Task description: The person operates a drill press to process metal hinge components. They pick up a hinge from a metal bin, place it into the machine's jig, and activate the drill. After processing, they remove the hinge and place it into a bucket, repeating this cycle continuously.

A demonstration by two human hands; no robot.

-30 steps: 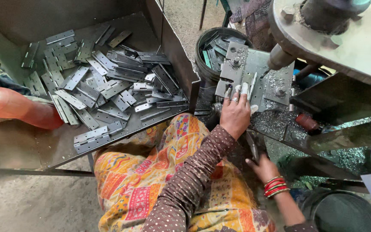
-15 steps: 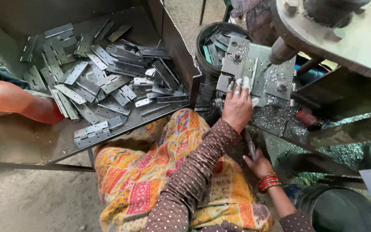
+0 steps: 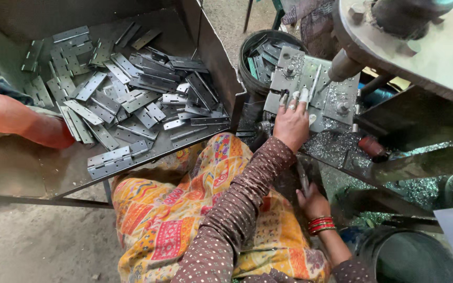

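My left hand (image 3: pixel 291 124), with taped fingertips, lies flat on the grey die plate (image 3: pixel 326 86) of a press, fingers stretched out against a narrow metal strip (image 3: pixel 314 83). Whether it pinches a piece I cannot tell. Lower down, my right hand (image 3: pixel 312 203), with red bangles at the wrist, is closed around a metal lever (image 3: pixel 303 181) beside my lap. A big steel tray (image 3: pixel 43 167) on my left holds several flat grey hinge plates (image 3: pixel 132 94).
A round dark bucket (image 3: pixel 247 57) with more hinge plates stands behind the die plate. Metal shavings (image 3: pixel 336 149) cover the press bed. The heavy press head (image 3: pixel 420 36) overhangs at top right. An orange bottle (image 3: pixel 17 120) lies on the tray's left. Another dark tub (image 3: pixel 410 259) sits at bottom right.
My left hand stays on the die plate with the fingers a little further up. My right hand keeps its hold on the lever. The view has shifted slightly.
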